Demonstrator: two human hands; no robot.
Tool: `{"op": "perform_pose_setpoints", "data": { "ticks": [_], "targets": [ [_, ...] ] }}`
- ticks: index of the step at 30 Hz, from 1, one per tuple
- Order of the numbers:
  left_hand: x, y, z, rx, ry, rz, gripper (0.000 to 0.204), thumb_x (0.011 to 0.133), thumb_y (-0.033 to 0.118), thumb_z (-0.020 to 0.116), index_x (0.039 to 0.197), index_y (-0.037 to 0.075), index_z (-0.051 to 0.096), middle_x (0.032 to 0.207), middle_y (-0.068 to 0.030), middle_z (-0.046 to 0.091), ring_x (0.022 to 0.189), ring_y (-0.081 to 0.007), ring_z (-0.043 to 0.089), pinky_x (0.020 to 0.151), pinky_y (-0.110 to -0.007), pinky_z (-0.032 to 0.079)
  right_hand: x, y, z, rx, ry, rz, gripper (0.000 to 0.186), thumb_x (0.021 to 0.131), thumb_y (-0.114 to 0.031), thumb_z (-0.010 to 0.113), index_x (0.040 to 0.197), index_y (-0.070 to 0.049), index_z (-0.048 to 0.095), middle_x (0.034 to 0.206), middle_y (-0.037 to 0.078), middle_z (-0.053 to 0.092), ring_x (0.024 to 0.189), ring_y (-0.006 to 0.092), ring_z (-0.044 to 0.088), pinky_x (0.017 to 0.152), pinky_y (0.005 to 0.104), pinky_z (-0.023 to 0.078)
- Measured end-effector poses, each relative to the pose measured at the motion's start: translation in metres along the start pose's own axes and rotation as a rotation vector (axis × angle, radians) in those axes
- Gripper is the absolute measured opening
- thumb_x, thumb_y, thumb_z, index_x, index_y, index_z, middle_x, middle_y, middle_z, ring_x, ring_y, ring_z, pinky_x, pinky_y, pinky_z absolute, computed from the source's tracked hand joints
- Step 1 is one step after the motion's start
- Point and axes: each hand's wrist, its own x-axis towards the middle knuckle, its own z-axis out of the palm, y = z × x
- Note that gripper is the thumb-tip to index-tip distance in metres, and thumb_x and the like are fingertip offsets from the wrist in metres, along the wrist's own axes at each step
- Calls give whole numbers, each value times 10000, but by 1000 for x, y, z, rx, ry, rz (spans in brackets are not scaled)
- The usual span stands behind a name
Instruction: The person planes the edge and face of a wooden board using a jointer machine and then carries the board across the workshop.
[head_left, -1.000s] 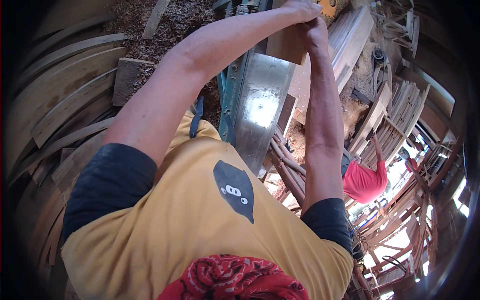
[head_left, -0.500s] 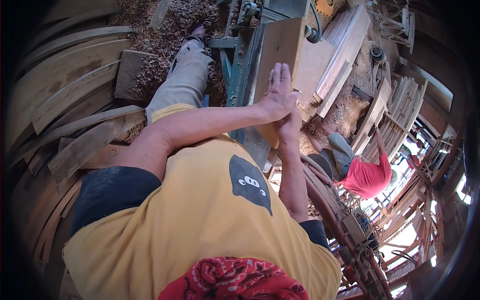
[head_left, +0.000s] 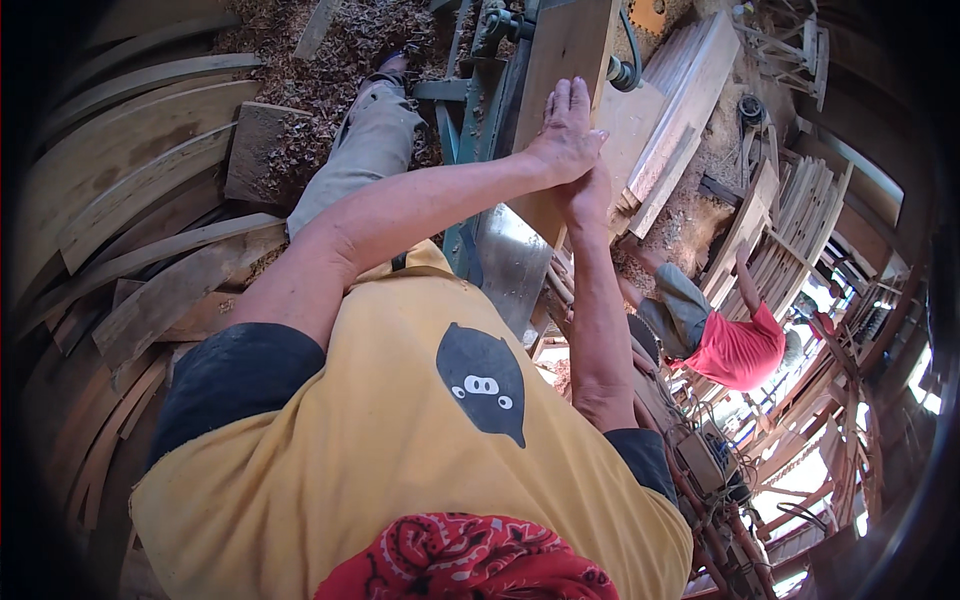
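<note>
A long wooden board (head_left: 560,60) stands tilted along a green-framed woodworking machine (head_left: 480,140). My left hand (head_left: 568,135) lies against the board's broad face with its fingers stretched out and pointing away from me. My right hand (head_left: 586,197) is by the board's right edge, just below the left one. The left hand and wrist cover the right fingers, so their grip is hidden. Below the board's near end shows the machine's smooth metal table (head_left: 507,265).
Stacked planks (head_left: 685,100) lie right of the machine. Curved boards (head_left: 150,130) lean at the left, and wood shavings (head_left: 290,60) cover the floor ahead. A co-worker in a red shirt (head_left: 740,345) bends by more lumber. Cables and machinery (head_left: 700,450) stand at the right.
Both my hands and the board have moved forward, away from me. The board's far end has passed out of the picture's top, and more of the metal table shows.
</note>
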Motion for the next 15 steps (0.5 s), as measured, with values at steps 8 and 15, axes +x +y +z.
{"op": "perform_pose_setpoints", "data": {
  "ticks": [8, 15],
  "targets": [
    [50, 1, -15, 18, 52, 2, 888, 911, 324, 609, 1514, -136, 146, 1551, -365, 192, 1463, -490, 207, 1219, -446, 195, 44, -43, -7, 655, 4, 94, 470, 1061, -388, 472, 1329, -9, 547, 1192, 104, 654, 1051, 189, 627, 902, 316, 505],
    [100, 7, -20, -15, 96, 34, 923, 882, 316, 667, 1510, -113, 145, 1505, -359, 239, 1417, -524, 245, 1206, -497, 219, 97, -32, -21, -57, 95, -162, 383, 858, -251, 706, 1186, -58, 662, 971, 128, 742, 901, 260, 713, 769, 387, 521]
  ]
}}
